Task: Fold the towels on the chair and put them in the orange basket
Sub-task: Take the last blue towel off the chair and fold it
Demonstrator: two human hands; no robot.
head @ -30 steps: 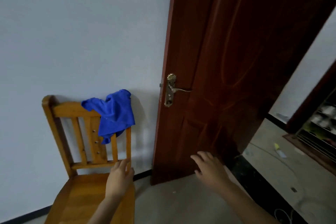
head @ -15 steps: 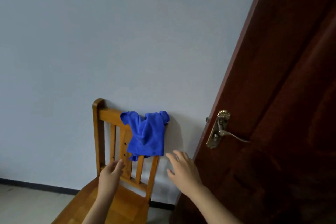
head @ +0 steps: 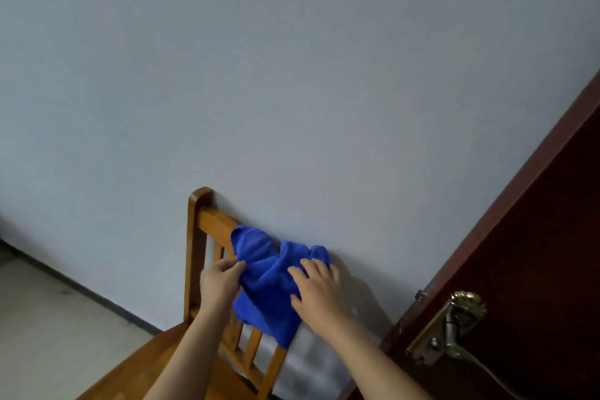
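The towel (head: 266, 286) hangs bunched over the chair (head: 196, 237) back, soft and light. The fingers of the left hand (head: 220, 282) pinch its edge; those of the right hand (head: 318, 289) lie spread on it. I would grip the corners just above the fingers.

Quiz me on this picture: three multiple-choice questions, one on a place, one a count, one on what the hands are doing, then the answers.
1. The blue towel lies: A on the seat; B over the chair top rail; C in a basket.
2. Towels visible: A one; B two; C three.
3. The hands: A both on the towel; B both hanging free; C both on the seat.
Answers: 1 B, it drapes from the backrest. 2 A, only one blue cloth shows. 3 A, left hand and right hand touch it.
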